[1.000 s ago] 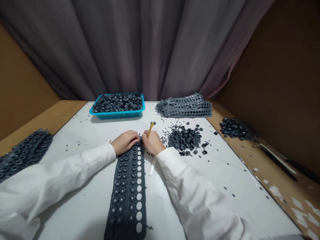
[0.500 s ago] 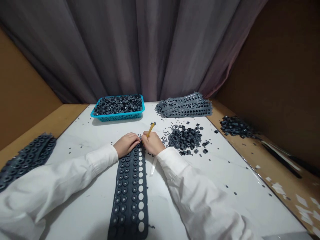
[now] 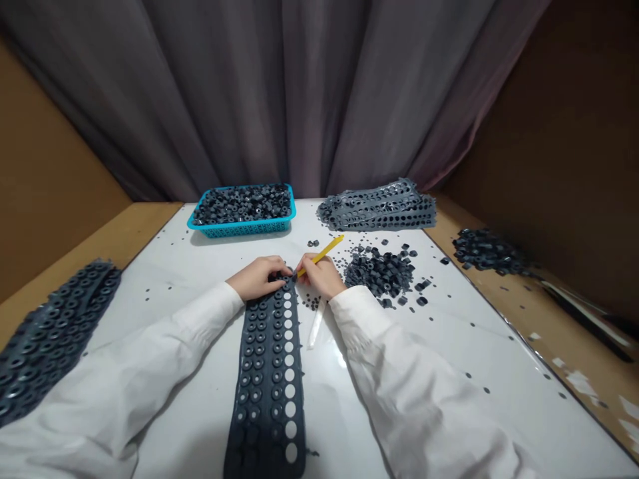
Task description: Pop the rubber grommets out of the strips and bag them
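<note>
A long dark rubber sheet [image 3: 264,372] with rows of ring-shaped bumps lies lengthwise before me. Round holes down its right-hand row show the white table. My left hand [image 3: 257,277] rests on the far end, thumb and forefinger pinching the sheet's far right corner. In my right hand [image 3: 319,274] is a slim yellow craft knife [image 3: 327,247], tilted to the right, its tip close to my left fingertips. What lies exactly between the fingertips is too small to make out. Right of the sheet lies a clear flat strip [image 3: 316,326], partly under my right wrist.
A blue basket [image 3: 244,231] of small dark rubber pieces stands at the back. Punched-out sheets [image 3: 379,207] lie back right, behind a loose heap of pieces [image 3: 382,273]. More bumped sheets [image 3: 54,326] lie left; another dark pile [image 3: 486,251] sits right. Crumbs dot the table [image 3: 164,359].
The craft knife has swung from near upright to a lower slant rightward, and my right hand has drawn slightly away from my left. My left forefinger and thumb have spread more. The view has shifted a little.
</note>
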`<state>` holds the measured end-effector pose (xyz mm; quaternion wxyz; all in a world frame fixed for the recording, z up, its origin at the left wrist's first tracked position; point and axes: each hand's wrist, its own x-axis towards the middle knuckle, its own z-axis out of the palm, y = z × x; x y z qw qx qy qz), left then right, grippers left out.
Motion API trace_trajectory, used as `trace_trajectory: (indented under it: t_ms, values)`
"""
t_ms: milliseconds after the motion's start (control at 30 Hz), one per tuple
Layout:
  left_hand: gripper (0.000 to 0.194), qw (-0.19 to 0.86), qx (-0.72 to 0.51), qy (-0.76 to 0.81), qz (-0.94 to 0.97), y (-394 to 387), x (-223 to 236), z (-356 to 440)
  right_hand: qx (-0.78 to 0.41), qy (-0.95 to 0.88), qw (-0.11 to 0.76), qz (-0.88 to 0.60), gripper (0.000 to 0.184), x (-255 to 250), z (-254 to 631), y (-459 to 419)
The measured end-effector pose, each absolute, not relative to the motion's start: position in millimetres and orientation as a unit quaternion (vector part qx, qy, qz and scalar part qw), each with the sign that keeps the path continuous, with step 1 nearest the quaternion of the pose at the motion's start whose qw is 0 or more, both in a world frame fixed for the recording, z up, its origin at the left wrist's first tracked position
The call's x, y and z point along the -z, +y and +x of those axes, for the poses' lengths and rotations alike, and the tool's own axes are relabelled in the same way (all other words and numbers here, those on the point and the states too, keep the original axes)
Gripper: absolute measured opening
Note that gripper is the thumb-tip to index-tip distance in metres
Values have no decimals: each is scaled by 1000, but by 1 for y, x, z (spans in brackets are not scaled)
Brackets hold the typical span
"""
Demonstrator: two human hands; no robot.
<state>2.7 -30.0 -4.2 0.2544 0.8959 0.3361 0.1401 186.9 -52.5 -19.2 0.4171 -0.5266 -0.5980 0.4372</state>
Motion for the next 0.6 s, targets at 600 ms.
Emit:
trace_trajectory:
  t_ms: [600]
  values:
    - [16,166,-76,296,938,-28,-2,5,-361,-677,348,-539,24,13,181,-61]
